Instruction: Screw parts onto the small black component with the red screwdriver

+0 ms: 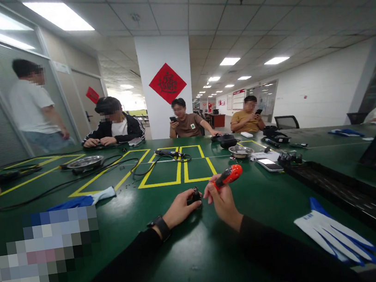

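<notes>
My left hand (179,207), with a dark band at the wrist, is closed around a small black cylindrical part (196,194) with a metallic top. It holds the part upright just above or on the green table (203,251); I cannot tell which. Close by on the right, my right hand (225,201) grips a red and black screwdriver (228,176). The handle's round end points up and right. Fingers hide the lower part of the screwdriver, and its tip is too small to make out near the black part.
White-and-blue gloves (334,235) lie at right beside a long black tray (353,197). A phone (268,164), metal bowls (241,150) and a corded tool (168,153) sit farther back. Another glove (101,196) is at left. Several people sit around the table; one stands behind.
</notes>
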The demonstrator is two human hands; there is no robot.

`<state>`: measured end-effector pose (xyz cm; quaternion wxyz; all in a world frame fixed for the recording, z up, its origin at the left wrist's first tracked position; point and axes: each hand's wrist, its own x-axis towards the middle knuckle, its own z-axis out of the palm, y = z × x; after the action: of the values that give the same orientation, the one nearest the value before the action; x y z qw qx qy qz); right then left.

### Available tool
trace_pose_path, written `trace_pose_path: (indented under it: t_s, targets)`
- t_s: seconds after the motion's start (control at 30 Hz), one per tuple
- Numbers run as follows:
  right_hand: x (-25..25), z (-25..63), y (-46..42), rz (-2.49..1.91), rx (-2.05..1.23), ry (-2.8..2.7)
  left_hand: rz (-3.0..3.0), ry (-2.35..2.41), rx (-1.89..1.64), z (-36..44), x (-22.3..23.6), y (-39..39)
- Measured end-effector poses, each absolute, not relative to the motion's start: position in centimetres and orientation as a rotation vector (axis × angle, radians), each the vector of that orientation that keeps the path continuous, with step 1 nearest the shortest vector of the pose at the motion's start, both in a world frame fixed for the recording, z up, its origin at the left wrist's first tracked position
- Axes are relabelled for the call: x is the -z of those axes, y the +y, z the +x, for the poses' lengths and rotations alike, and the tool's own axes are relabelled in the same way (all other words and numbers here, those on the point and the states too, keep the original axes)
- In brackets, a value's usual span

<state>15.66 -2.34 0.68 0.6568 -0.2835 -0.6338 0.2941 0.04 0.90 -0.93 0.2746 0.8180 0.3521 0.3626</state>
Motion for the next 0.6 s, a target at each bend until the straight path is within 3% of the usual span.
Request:
trace_pose_path:
  t_s: [0.6]
  targets:
    - [-0.43,15.83,-1.98,-0.655,-0.654,-1.440,2.218,0.962,-0.975,-0.04,0.90,0.91]
